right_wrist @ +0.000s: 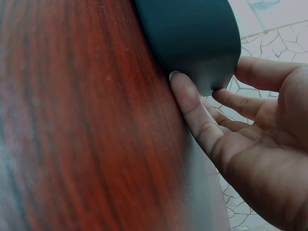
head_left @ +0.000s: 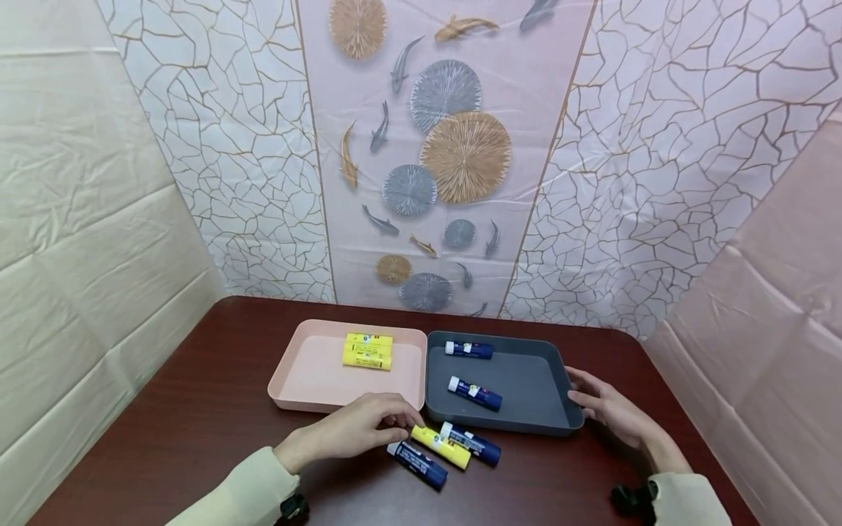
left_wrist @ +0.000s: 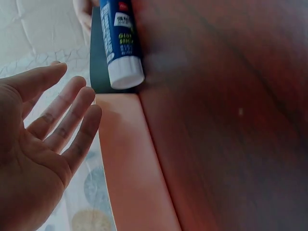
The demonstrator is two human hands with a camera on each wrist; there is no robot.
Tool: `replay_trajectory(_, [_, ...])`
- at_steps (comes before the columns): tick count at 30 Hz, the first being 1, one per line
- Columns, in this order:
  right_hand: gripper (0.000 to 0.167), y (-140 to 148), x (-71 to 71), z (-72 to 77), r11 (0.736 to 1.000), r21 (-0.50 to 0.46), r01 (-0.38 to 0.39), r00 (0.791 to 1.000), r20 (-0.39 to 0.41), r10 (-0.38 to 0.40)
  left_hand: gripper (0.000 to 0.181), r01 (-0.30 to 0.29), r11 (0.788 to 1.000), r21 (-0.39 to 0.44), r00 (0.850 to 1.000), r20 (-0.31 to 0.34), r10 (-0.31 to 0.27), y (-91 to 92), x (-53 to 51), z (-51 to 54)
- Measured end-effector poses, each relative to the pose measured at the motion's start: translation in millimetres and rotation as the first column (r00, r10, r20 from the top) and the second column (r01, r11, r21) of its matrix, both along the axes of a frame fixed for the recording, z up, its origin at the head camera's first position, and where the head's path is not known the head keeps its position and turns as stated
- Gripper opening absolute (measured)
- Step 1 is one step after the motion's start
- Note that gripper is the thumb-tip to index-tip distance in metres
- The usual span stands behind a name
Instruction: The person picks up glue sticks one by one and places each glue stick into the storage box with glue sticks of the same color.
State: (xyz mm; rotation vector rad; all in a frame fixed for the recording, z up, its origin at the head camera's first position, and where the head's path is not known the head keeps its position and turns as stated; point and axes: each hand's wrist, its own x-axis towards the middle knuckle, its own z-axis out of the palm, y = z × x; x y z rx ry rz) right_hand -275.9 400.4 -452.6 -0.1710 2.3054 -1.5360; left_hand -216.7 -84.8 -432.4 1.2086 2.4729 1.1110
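Note:
The left hand (head_left: 358, 427) hovers by the near edge of the pink tray (head_left: 309, 399), its fingertips close to a yellow glue stick (head_left: 442, 447). In the left wrist view that hand (left_wrist: 43, 139) has relaxed, spread fingers and holds nothing, with a blue glue stick (left_wrist: 122, 43) beyond. Blue glue sticks lie on either side of the yellow one, one at the left (head_left: 417, 464) and one at the right (head_left: 471, 443). The right hand (head_left: 615, 413) touches the right side of the dark grey tray (head_left: 506, 424); in the right wrist view its fingertips rest against the tray's outer wall (right_wrist: 197, 43).
Several yellow glue sticks (head_left: 368, 351) lie together in the pink tray. Two blue glue sticks, one at the back (head_left: 469, 350) and one in the middle (head_left: 475, 393), lie in the grey tray. A patterned cloth (head_left: 421, 183) hangs behind the dark red table (head_left: 224, 380).

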Motion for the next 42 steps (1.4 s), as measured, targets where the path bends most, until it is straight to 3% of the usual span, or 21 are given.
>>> replay_trajectory(10, [0.074,0.4,-0.6,0.5,1.000,0.001,-0.020,1.000,-0.006,0.020,0.025,0.046,0.995,-0.091,0.999,-0.006,-0.047,7.1,7.5,-4.4])
replay_trajectory(21, [0.073,-0.2,0.4,0.8,1.000,0.014,-0.007,1.000,-0.006,0.007,0.026,0.090,0.978,-0.190,0.989,-0.102,-0.111,11.2,12.2,-6.8])
replay_trajectory(27, [0.074,0.9,0.4,-0.1,1.000,0.005,-0.023,1.000,-0.007,0.023,0.029,0.102,0.970,-0.219,0.986,-0.108,-0.128,11.9,11.7,-8.5])
replay_trajectory(36, [0.073,1.6,-0.8,-2.3,1.000,0.003,-0.010,1.000,-0.004,0.011,0.030,0.108,0.955,-0.277,0.968,-0.188,-0.164,16.2,13.2,-10.3])
replay_trajectory(42, [0.074,2.3,-1.6,-2.4,1.000,0.006,-0.006,1.000,-0.004,0.006,0.032,0.115,0.953,-0.281,0.968,-0.183,-0.171,18.1,14.4,-10.5])
